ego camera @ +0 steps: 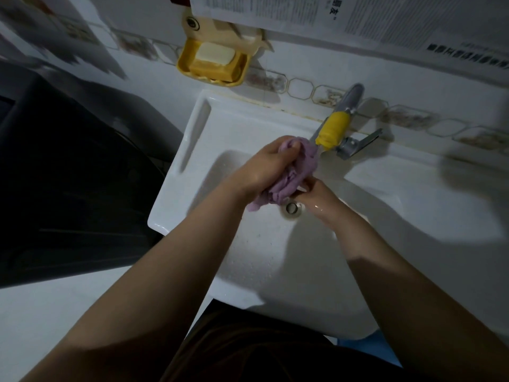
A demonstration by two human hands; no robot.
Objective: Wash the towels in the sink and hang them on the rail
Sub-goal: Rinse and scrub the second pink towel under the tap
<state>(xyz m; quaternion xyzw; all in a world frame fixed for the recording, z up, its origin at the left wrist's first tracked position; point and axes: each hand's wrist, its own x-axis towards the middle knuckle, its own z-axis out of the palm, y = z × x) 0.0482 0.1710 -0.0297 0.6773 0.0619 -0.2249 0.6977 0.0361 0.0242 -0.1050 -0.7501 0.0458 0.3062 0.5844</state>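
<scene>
White ceramic sink (192, 150), glossy and wet, rectangular with a rounded basin and a round metal drain (292, 208) in the bottom. Nothing lying in the basin itself, just water drops on the walls.

Yellow plastic soap dish (213, 64) stuck on the tiled wall above, holding a pale white bar of soap (216, 53) on top of a darker yellow bar.

Metal faucet (348, 99) at the back right, spout wrapped in something yellow (332, 129), cloth or rubber, hard to say. Flat lever handle sticking out beside it.

Purple towel (286, 172), soft and soaked, bunched into a wrinkly lump, held over the basin just above the drain and right under the spout.

Left hand (264, 166) curled over the top of the lump, fingers clamped into the fabric, loose end dangling below the wrist. Right hand (316, 194) gripping the lower end from underneath, fingers mostly hidden by cloth, wet and shiny on the back.

Printed paper sheets (330, 15) on the wall up top.
</scene>
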